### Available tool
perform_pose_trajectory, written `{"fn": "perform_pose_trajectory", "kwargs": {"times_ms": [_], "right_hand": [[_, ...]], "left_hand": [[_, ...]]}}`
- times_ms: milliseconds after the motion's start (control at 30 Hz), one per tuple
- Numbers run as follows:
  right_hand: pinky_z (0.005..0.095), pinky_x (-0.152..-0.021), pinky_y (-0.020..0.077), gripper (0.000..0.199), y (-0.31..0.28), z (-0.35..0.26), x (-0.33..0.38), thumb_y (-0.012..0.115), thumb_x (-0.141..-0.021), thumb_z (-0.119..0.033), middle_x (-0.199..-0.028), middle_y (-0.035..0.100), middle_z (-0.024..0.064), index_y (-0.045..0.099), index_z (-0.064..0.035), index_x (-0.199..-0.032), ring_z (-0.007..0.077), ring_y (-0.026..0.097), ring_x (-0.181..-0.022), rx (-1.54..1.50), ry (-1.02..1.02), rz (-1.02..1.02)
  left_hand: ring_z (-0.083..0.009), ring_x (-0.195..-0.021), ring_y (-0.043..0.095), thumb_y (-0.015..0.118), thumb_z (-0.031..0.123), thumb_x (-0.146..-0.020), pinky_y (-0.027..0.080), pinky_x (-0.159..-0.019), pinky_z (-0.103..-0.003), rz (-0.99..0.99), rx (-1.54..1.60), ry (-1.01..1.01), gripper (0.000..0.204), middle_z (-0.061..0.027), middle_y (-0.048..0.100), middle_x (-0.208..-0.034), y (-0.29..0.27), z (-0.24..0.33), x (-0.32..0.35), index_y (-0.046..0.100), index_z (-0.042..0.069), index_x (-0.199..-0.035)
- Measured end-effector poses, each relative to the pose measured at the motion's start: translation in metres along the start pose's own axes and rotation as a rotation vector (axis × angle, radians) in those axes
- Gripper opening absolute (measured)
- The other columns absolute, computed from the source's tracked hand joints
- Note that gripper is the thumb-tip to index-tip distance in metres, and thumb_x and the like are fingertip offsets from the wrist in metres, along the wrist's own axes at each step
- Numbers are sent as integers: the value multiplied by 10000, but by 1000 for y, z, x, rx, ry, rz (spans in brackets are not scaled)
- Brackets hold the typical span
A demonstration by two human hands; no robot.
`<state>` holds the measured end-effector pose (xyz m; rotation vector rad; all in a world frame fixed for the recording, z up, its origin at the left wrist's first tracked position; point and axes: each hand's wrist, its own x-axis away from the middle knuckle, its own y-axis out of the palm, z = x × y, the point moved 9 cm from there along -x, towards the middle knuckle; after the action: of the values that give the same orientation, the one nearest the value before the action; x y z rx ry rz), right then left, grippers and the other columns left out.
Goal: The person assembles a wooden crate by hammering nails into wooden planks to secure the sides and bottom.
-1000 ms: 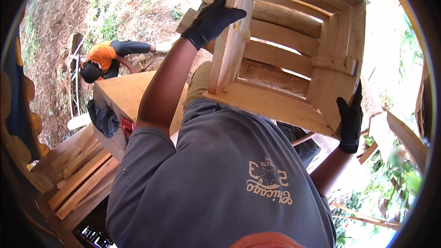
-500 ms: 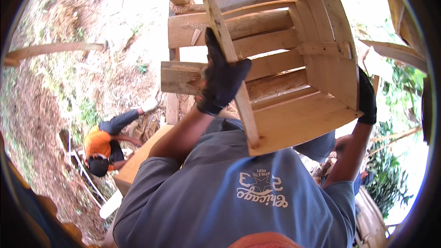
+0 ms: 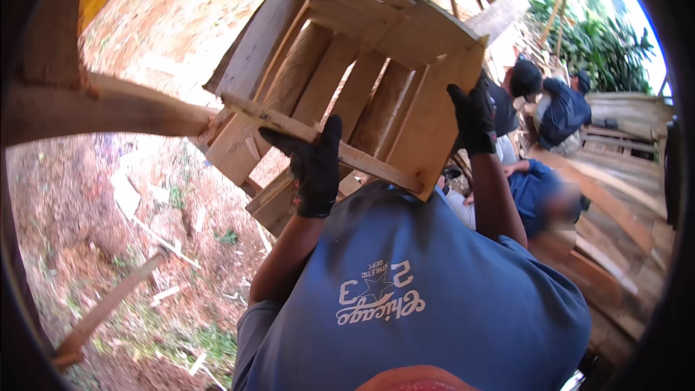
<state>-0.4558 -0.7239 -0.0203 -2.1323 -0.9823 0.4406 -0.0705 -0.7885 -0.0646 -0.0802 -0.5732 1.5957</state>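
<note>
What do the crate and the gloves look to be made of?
Crate: bare, unpainted wood, seemingly rough-sawn; pale slats with visible grain. Gloves on the left hand and right hand: black, matte, flexible, probably fabric or a coated knit; too blurred to tell which.

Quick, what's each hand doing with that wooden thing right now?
Left hand: gloved, closed around a slat of the wooden crate.
Right hand: gloved, gripping the crate's side panel.

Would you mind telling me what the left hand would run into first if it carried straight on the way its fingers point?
The left hand already grips a rail of the wooden crate; beyond its fingertips, it would most likely meet the crate's slatted inside, though depth is unclear.
</note>
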Motion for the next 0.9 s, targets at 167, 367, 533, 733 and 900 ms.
{"fn": "perform_pose_trajectory", "kwargs": {"times_ms": [167,367,533,733,900], "right_hand": [[545,-856,549,517,-13,-17,5,587,-894,-155,-1005,714,287,518,-3,-1384,480,698,-945,154,-58,169],[552,-913,538,765,-7,1,8,568,-871,-153,-1013,714,313,361,24,-1586,494,690,-972,123,96,159],[563,-898,532,788,-13,-8,6,553,-873,-150,-1016,714,314,330,20,-1609,493,692,-958,101,83,165],[548,-819,536,716,-13,0,6,568,-862,-128,-973,702,317,414,57,-1537,467,698,-910,114,140,212],[530,-757,534,738,-14,-1,12,566,-844,-84,-904,704,303,387,119,-1531,440,716,-857,99,184,194]], "left_hand": [[-455,-1566,231,827,554,-886,249,-1272,-467,-211,-39,-36,1460,-432,49,-1657,-2,-6,-6,-253,-182,-1536],[-433,-1366,547,864,468,-870,490,-1146,-490,-145,17,49,1315,-385,406,-1518,-2,6,-5,-88,-78,-1595],[-447,-1286,616,862,497,-864,525,-1104,-484,-113,16,75,1342,-391,442,-1498,-1,6,-9,-93,-81,-1609],[-439,-1094,724,793,619,-887,609,-916,-427,-86,-373,-21,1425,-398,667,-1188,-7,8,-5,-120,-300,-1481],[-438,-1068,721,650,511,-989,612,-877,-426,-161,-574,328,1114,-428,627,-1204,-10,-41,-32,-67,-152,-1524]]}}
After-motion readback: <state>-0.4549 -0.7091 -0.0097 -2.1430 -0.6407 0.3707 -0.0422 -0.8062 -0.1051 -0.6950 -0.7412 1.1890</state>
